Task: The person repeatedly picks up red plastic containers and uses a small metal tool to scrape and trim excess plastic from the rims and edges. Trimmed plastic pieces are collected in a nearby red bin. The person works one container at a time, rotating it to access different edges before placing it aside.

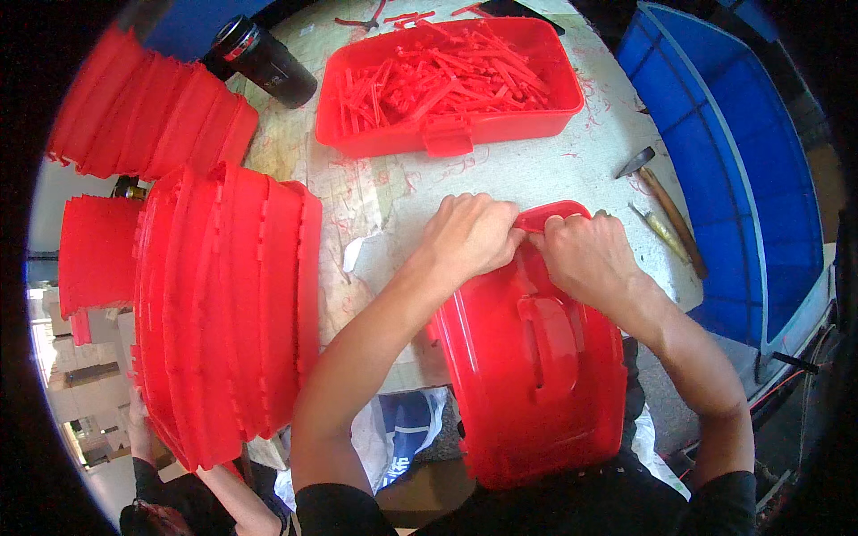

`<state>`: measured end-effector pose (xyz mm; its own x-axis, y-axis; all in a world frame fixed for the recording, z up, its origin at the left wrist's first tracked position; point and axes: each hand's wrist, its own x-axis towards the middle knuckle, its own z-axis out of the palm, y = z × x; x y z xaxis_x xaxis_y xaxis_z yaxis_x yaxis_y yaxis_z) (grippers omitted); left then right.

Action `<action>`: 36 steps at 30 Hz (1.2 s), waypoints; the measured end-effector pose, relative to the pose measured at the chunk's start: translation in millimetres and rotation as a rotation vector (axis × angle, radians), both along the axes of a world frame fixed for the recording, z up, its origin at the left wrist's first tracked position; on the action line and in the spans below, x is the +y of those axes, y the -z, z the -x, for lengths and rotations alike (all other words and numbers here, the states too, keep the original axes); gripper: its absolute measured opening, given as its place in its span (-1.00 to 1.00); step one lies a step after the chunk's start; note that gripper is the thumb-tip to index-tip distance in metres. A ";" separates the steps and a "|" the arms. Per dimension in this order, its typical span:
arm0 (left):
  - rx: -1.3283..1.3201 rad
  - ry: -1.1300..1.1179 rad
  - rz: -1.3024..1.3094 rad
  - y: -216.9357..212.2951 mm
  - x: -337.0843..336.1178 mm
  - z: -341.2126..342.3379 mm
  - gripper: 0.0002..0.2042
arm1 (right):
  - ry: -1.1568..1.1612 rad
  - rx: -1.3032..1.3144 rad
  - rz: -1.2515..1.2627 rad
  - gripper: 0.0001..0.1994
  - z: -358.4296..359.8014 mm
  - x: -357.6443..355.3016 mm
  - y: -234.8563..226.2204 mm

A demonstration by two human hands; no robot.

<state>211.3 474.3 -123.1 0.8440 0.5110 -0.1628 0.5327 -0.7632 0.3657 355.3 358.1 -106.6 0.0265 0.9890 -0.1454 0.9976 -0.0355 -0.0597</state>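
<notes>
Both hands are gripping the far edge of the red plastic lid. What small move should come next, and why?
Probably peel the thin strip off the far rim of the red plastic lid with a moulded handle. The left hand and the right hand both pinch that rim side by side, and the red plastic tray beyond is full of similar red strips.

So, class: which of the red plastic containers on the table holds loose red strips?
The open red tray at the table's far side; the stacked ones hold none.
</notes>
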 end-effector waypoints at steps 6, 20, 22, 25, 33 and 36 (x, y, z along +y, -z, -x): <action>0.002 0.014 0.021 -3.3 2.7 -1.1 -0.71 | 0.021 0.059 -0.081 -0.73 0.5 -5.0 -3.5; -0.025 0.016 0.028 1.7 -2.1 -4.3 -0.73 | 0.020 0.052 -0.239 -0.86 -2.3 -18.4 14.7; -0.025 0.019 0.024 1.2 -2.6 -3.9 -0.74 | 0.020 0.025 -0.219 -0.82 -0.5 -17.1 14.5; -0.017 0.021 0.037 0.4 -2.7 -3.6 -0.75 | 0.024 0.023 -0.190 -0.78 0.2 -15.0 11.6; -0.026 0.056 0.034 0.5 -2.7 -2.6 -0.76 | 0.024 0.051 -0.114 -0.87 -5.3 -14.3 5.6; -0.019 0.062 0.012 0.2 -4.2 -3.1 -0.76 | 0.021 0.037 -0.190 -0.86 -3.6 -15.1 9.0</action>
<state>214.5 470.1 -123.3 0.8772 0.4554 -0.1522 0.4770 -0.7901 0.3849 359.0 343.0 -115.6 0.0459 0.9980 0.0429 0.9938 -0.0412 -0.1037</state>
